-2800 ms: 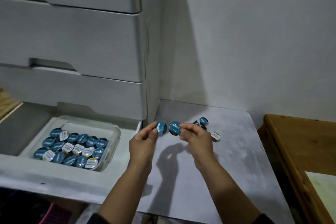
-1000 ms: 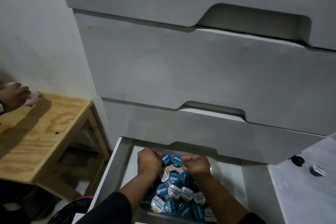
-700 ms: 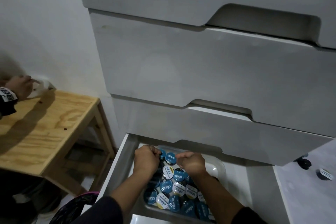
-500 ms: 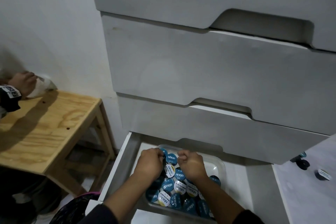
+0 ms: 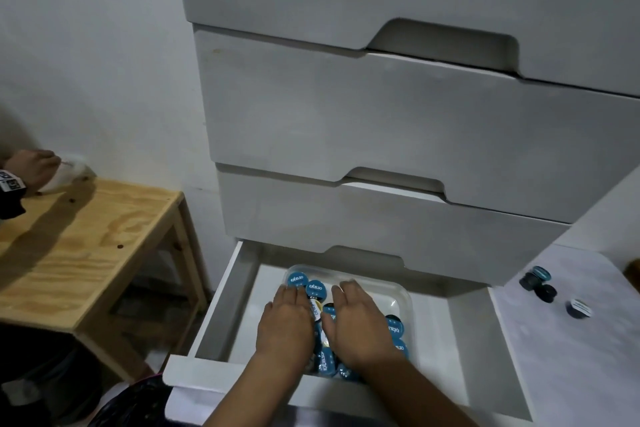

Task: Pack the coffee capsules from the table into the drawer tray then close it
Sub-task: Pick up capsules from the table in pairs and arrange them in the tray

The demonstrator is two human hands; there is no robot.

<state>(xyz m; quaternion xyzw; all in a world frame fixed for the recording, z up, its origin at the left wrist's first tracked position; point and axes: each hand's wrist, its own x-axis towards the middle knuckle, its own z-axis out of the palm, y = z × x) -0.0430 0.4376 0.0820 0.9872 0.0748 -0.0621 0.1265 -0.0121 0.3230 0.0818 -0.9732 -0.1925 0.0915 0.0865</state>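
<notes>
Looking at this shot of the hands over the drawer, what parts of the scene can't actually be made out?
- Capsules in the tray: many hidden under the left hand and right hand, head view.
- Tray's near edge: covered by the forearms.
- Capsules on the table: too small and dark to count surely.
- Another person's hand, far left: cut by the frame edge; the white thing by it is blurred.

Clear glossy plastic tray [image 5: 403, 291], matt white drawer [image 5: 221, 308], grainy wood table [image 5: 86, 239]
</notes>
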